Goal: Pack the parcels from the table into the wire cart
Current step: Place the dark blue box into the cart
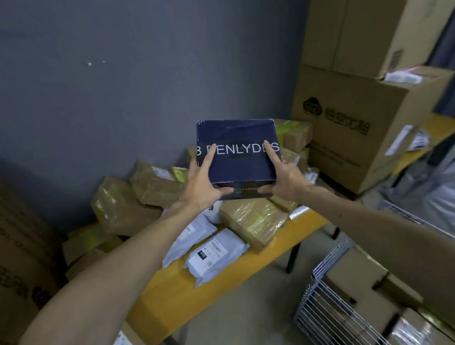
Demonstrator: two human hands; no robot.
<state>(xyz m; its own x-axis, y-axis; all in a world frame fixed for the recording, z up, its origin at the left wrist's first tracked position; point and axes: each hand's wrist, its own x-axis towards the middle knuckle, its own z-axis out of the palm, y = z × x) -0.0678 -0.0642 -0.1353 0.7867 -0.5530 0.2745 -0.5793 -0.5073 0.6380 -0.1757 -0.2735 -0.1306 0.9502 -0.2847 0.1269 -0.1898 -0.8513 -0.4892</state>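
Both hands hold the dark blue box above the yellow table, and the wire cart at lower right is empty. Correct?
Not quite. The wire cart is not empty: the head view shows brown cardboard boxes already inside it. The rest stands: the left hand and right hand hold the dark blue box above the yellow table.

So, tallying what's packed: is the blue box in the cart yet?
Out: left hand and right hand hold the blue box above the table, away from the cart.
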